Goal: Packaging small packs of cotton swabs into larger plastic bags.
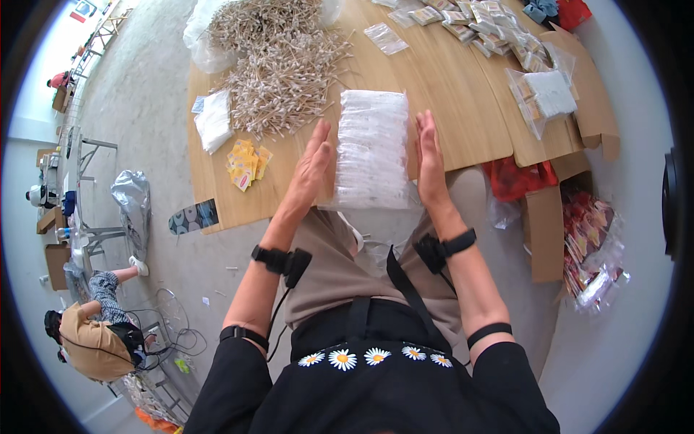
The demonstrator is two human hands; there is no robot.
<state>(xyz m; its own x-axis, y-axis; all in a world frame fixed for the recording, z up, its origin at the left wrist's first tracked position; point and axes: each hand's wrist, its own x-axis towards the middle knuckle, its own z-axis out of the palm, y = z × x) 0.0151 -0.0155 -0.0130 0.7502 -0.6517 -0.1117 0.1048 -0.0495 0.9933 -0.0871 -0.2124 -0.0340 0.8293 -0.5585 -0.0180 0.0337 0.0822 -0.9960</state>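
Note:
A long stack of clear plastic bags with white contents [372,148] lies at the front edge of the wooden table, in front of me. My left hand [311,165] is upright along its left side, with the fingers stretched out together and a small gap to the bags. On the other side stands my right hand [430,159], fingers extended and palm facing the stack, also slightly apart from it. Neither hand grips anything. Left of my left hand lie several small yellow printed packets [247,164]. Beyond them spreads a large pile of cotton swabs [282,76].
White plastic bags [213,121] lie at the table's left edge. Several filled packs [499,29] are heaped at the far right, near a bagged white bundle [551,94]. Cardboard boxes [543,235] stand at right. Another person [97,340] works at lower left.

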